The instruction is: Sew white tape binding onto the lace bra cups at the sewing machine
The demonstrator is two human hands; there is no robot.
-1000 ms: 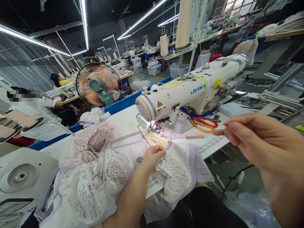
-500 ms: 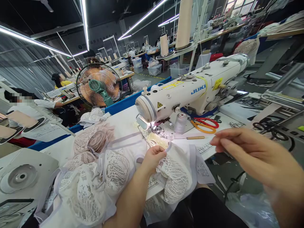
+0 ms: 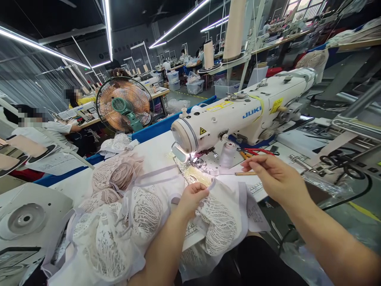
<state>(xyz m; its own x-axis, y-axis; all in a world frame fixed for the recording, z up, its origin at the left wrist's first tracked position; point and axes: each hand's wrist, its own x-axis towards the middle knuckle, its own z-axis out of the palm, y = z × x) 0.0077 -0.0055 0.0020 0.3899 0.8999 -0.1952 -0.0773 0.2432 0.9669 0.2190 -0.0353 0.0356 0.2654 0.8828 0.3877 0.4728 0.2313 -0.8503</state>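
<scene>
My left hand (image 3: 194,200) pinches the upper edge of a white lace bra (image 3: 222,220) with grey-lilac trim, just in front of the sewing machine (image 3: 220,119). My right hand (image 3: 275,178) is raised to the right of the bra, thumb and fingertips brought together. Whatever they may hold is too small to make out. Behind those fingertips are a thread cone (image 3: 228,155), a wooden-handled tool (image 3: 245,173) and scissors (image 3: 253,151), their handles partly covered by the hand. The machine's lamp lights the needle area.
More white lace bras (image 3: 104,238) lie heaped at the left, with a pinkish lace bundle (image 3: 116,174) behind them. A caged fan (image 3: 125,104) stands past the blue table edge (image 3: 149,137). A person (image 3: 53,129) sits at far left. Tall thread cones (image 3: 233,31) rise behind the machine.
My right hand has moved left and slightly up, towards the wooden-handled tool, and now covers part of the scissors. My left hand keeps its pinch on the bra in the same place.
</scene>
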